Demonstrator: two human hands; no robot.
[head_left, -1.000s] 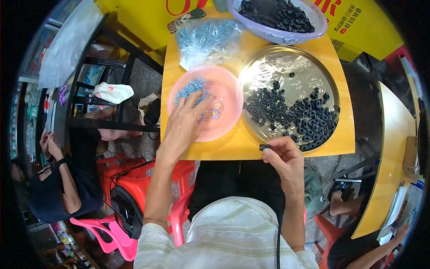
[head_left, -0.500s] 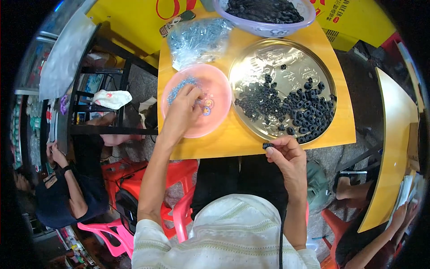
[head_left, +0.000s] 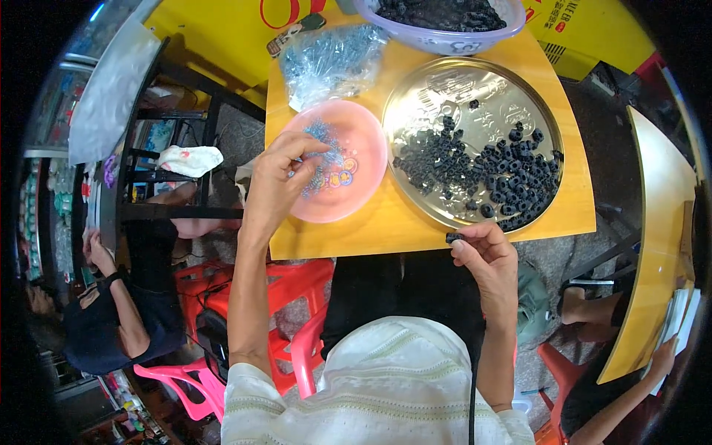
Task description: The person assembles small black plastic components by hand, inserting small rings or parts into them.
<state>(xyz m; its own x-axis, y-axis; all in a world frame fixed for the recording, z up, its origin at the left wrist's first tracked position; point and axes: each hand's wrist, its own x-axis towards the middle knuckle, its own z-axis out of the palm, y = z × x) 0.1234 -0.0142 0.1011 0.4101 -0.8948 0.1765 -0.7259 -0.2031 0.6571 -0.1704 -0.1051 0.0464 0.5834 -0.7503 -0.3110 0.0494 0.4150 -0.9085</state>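
Note:
My left hand (head_left: 276,176) is over the left side of a pink bowl (head_left: 347,206), thumb and fingers curled in a pinch. Whatever is between its fingertips is too small to make out. Inside the bowl lie many tiny bluish, shiny pieces (head_left: 324,135). Just off the table's front edge, my right hand (head_left: 491,259) pinches a small black plastic part (head_left: 453,237) between thumb and forefinger. Beyond that hand, a round gold tray (head_left: 415,90) bears a pile of larger black rounded parts (head_left: 512,182) and a heap of smaller black pieces (head_left: 429,159).
Behind the bowl a clear plastic bag (head_left: 334,59) of bluish pieces lies on the yellow table (head_left: 415,241). A lilac basin (head_left: 452,46) of black parts stands at the back. Red chairs (head_left: 297,285) are below left. Other people sit at both sides.
My left hand has lifted from the bluish pieces and drawn back to the bowl's left side, with the pieces now more spread out. My right hand still holds the black part.

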